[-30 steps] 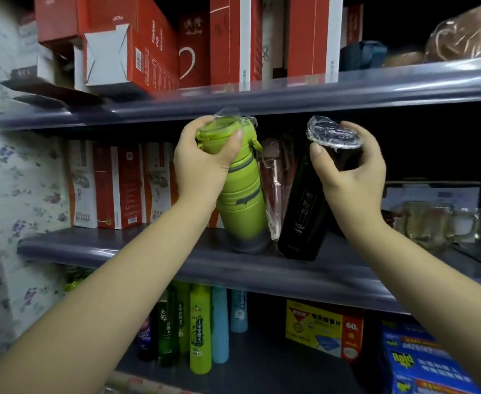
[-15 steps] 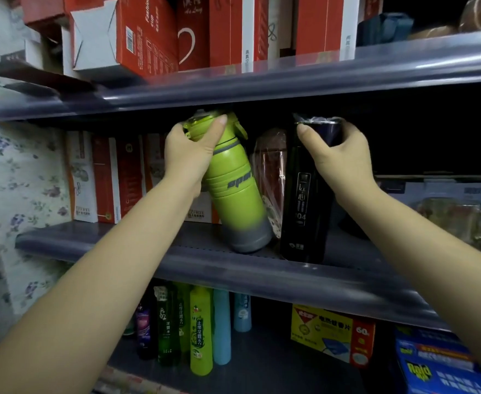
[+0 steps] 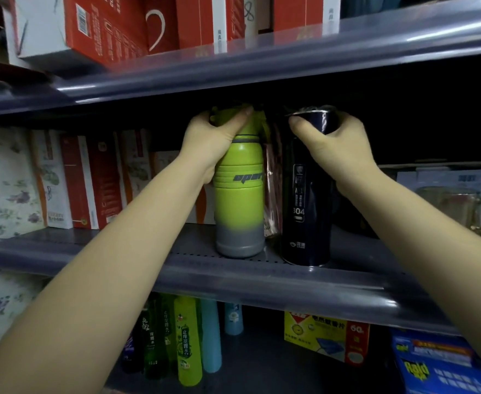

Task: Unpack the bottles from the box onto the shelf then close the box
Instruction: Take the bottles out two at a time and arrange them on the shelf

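At the middle shelf (image 3: 262,282), both hands close around bottle tops. Left hand (image 3: 213,137): the grip is curled round the cap of the green bottle (image 3: 239,194), thumb across the lid, fingers behind it. Right hand (image 3: 330,140): the grip wraps the lid of the dark bottle (image 3: 307,200), thumb toward 9 o'clock, fingers hidden round the far side. Both bottles stand upright with their bases flat on the shelf near its front lip, the dark one at 3 o'clock of the green one, the two close but apart. Between them, slightly behind, a clear plastic-wrapped item (image 3: 273,194) is partly visible; what it is cannot be told. The caps reach almost to the underside of the upper shelf (image 3: 262,61).

Step in hand, as judged: the placing of two bottles on the shelf, at the point where they are seated but not yet released. The next move calls for opening both grips and drawing the hands back toward 6 o'clock, low enough to pass under the upper shelf and without tipping either bottle off the front lip. The box is not in view, so how many bottles remain to unpack cannot be told; closing it is yet to come.

Surroundings: red cartons (image 3: 91,180) at 9 o'clock, glass mugs (image 3: 461,209) at 3 o'clock, spray bottles (image 3: 188,336) on the shelf below.
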Available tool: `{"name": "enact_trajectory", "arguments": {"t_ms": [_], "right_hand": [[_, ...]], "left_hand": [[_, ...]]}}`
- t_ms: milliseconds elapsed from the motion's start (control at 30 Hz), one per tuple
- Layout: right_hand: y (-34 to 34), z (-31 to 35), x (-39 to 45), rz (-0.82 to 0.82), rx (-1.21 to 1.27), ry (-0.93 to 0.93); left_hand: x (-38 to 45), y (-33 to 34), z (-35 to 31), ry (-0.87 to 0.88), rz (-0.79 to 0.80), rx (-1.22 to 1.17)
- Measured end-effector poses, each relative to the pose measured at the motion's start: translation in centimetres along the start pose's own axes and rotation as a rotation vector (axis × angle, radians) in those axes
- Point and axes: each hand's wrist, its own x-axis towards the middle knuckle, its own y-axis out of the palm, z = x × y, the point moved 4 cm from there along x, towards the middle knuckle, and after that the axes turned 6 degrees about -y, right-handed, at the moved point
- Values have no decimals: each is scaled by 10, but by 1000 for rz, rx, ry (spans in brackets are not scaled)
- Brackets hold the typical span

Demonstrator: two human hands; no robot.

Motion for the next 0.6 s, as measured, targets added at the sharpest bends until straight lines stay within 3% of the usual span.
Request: {"name": "enact_trajectory", "arguments": {"t_ms": [467, 600], "right_hand": [[2, -6, -3, 5, -32, 29], [0, -2, -5, 25, -53, 42]], "left_hand": [[0, -4, 9, 18, -11, 25], [-13, -8, 22, -56, 10, 73]]}}
